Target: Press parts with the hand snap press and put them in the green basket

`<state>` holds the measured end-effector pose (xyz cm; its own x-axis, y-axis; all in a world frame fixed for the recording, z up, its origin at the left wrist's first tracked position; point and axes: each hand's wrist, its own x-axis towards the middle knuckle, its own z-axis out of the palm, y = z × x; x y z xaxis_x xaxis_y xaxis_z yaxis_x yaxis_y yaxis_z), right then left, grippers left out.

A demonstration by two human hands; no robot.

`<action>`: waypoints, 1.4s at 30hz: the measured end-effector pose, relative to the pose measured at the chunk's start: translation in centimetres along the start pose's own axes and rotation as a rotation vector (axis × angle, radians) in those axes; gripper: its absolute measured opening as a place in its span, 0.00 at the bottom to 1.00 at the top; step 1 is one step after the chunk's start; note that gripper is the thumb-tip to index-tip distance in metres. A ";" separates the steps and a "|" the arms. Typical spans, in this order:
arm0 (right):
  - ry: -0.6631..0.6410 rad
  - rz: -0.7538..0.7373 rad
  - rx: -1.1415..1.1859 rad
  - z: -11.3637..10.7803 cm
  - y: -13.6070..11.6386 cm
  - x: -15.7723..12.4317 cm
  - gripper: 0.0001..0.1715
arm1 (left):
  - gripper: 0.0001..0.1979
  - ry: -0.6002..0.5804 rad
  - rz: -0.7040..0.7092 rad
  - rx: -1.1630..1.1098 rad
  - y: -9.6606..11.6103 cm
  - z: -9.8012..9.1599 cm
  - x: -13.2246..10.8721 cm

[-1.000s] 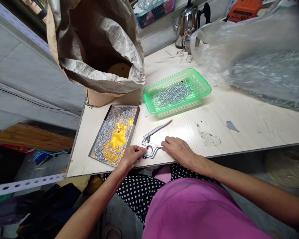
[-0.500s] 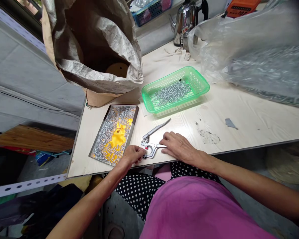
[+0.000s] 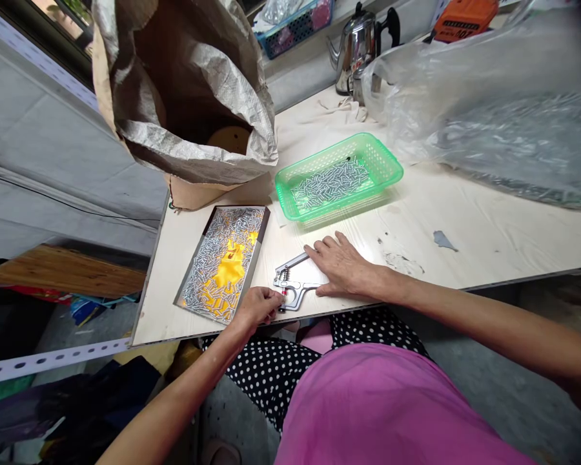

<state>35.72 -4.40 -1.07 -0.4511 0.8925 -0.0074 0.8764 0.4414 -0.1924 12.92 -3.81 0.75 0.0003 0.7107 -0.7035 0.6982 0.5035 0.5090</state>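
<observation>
The pliers [image 3: 300, 294] lie on the table [image 3: 484, 242] near its front edge, the right hand [image 3: 343, 266] grasping both spread handles. The left hand [image 3: 259, 305] is pinched at their head, though what it holds cannot be told, beside a box [image 3: 255, 257] of small metal pieces; beyond sits a green basket [image 3: 388, 161].

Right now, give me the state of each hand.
Left hand: closed at the head of the silver pliers; whether it pinches anything can't be told.
Right hand: open, spread across the pliers' handles.
</observation>
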 end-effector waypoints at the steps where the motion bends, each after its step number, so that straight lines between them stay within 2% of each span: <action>1: 0.000 0.003 0.004 -0.1 -0.1 -0.1 0.50 | 0.09 -0.003 -0.001 0.000 0.0 0.0 0.0; 4: -0.006 0.011 0.049 -0.3 -0.4 -0.4 0.39 | 0.12 -0.019 0.002 0.059 -0.2 -0.1 -0.2; 6: 0.000 0.006 0.089 -0.3 -0.5 -0.7 0.31 | 0.12 0.059 0.095 0.208 -0.4 0.0 -0.8; 9: 0.020 -0.004 0.123 -0.2 -0.5 -1.0 0.25 | 0.10 0.299 0.440 0.514 -0.7 0.5 -1.8; 11: 0.026 -0.001 0.126 -0.1 -0.6 -1.0 0.24 | 0.12 0.375 0.680 0.670 -0.5 1.1 -2.1; 14: 0.022 0.001 0.116 0.1 -0.8 -1.0 0.25 | 0.23 0.335 0.921 0.835 0.5 1.9 -1.0; 17: 0.034 -0.006 0.103 0.3 -0.8 -1.1 0.27 | 0.33 0.222 1.041 0.936 1.7 2.2 0.9; 20: 0.057 -0.005 0.101 0.5 -0.4 -1.7 0.35 | 0.35 0.107 1.072 0.997 2.7 2.0 2.0; 24: 0.016 0.085 0.081 0.4 0.4 -2.8 0.41 | 0.39 0.084 1.052 1.086 4.0 2.2 1.9; 28: 0.030 0.060 0.052 0.2 1.1 -3.4 0.33 | 0.36 0.072 1.064 1.120 5.1 3.2 1.7; 33: 0.062 0.032 -0.016 0.5 2.1 -2.7 0.17 | 0.25 0.164 1.022 1.104 5.8 4.6 2.2; 37: 0.050 -0.050 -0.029 0.6 3.5 -1.7 0.06 | 0.18 0.208 0.970 1.097 6.1 5.4 2.7; 42: 0.058 -0.119 -0.008 1.0 4.5 -0.7 0.11 | 0.13 0.248 0.936 1.128 6.9 5.5 3.2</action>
<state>39.79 -3.15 -2.90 -0.5420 0.8373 0.0719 0.8185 0.5454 -0.1806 21.68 -0.76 -0.75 0.7133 0.6756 -0.1862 0.6866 -0.7270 -0.0072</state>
